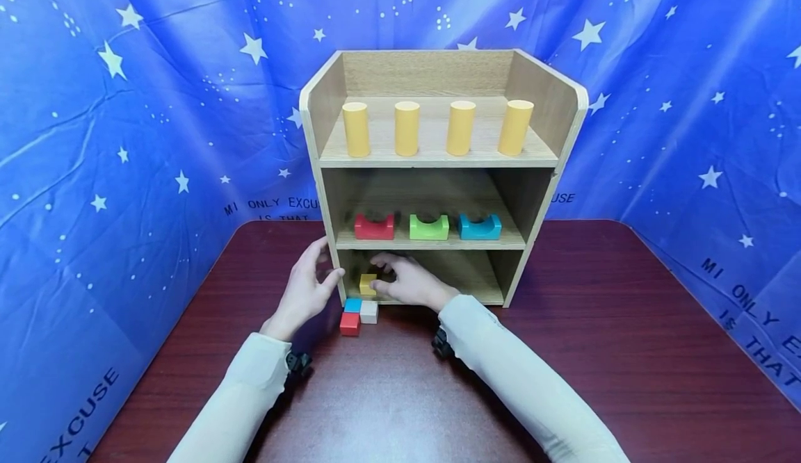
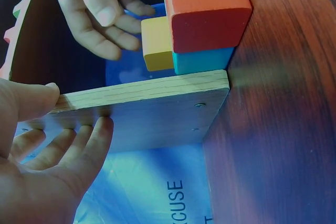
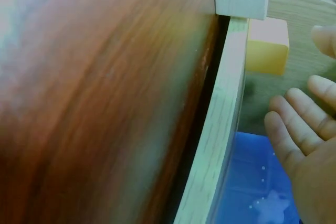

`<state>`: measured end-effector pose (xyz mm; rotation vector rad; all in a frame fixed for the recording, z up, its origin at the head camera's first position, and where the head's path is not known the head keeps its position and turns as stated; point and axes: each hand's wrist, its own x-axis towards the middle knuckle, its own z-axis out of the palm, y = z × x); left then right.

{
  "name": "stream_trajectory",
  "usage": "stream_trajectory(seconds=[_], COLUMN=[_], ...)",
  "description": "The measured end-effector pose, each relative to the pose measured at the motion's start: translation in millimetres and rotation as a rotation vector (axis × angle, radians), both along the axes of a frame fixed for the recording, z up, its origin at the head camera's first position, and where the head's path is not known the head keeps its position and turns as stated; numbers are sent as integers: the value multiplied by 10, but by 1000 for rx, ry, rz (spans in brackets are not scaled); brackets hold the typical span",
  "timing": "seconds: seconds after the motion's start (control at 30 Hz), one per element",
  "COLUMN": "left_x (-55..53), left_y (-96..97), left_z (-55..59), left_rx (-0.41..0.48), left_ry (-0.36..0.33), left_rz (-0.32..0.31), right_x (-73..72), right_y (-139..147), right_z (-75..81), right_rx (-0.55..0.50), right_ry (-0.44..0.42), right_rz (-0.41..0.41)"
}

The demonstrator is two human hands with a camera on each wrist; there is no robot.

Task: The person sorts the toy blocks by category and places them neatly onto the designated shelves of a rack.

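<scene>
A small yellow block (image 1: 368, 284) sits on the bottom level of the wooden shelf (image 1: 413, 245), near its left side. My right hand (image 1: 409, 281) reaches into that level with fingers spread and relaxed beside the block, holding nothing. In the right wrist view its fingers (image 3: 294, 124) stand apart from the yellow block (image 3: 268, 46). My left hand (image 1: 306, 293) holds the shelf's left side panel (image 2: 142, 92), thumb at the front edge and fingers along the outer face. Red (image 1: 350, 324), blue (image 1: 353, 305) and white (image 1: 369, 312) blocks cluster before the shelf's lower left corner.
Several yellow cylinders (image 1: 407, 129) stand in a row on the top level. On the middle level are red (image 1: 374, 227), green (image 1: 429, 227) and blue (image 1: 480, 227) notched blocks. A dark red table (image 1: 601, 352) bears the shelf, with a blue starry curtain (image 1: 188, 101) behind.
</scene>
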<state>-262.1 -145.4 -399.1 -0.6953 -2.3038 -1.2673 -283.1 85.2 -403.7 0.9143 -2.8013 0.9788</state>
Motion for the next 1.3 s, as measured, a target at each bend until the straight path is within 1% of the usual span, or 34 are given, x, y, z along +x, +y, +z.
stream_trajectory(seconds=[0.1, 0.33, 0.6, 0.87, 0.97, 1.1, 1.3], left_x=[-4, -3, -1, -1, -3, 1, 3], left_y=[1, -4, -7, 0, 2, 3, 9], left_z=[4, 3, -6, -5, -4, 0, 5], left_rx=[6, 6, 0, -2, -2, 3, 13], left_ry=[6, 12, 15, 14, 13, 9, -1], left_rz=[-3, -7, -6, 0, -1, -4, -3], right_x=[27, 102, 188, 250, 268, 296, 320], right_y=[22, 52, 49, 17, 6, -3, -21], right_z=[12, 32, -15, -77, -83, -73, -65], right_rx=[-19, -40, -41, -27, -18, 4, 46], right_ry=[11, 2, 26, 110, 108, 85, 92], right_rz=[-14, -40, -26, 32, 56, 83, 115])
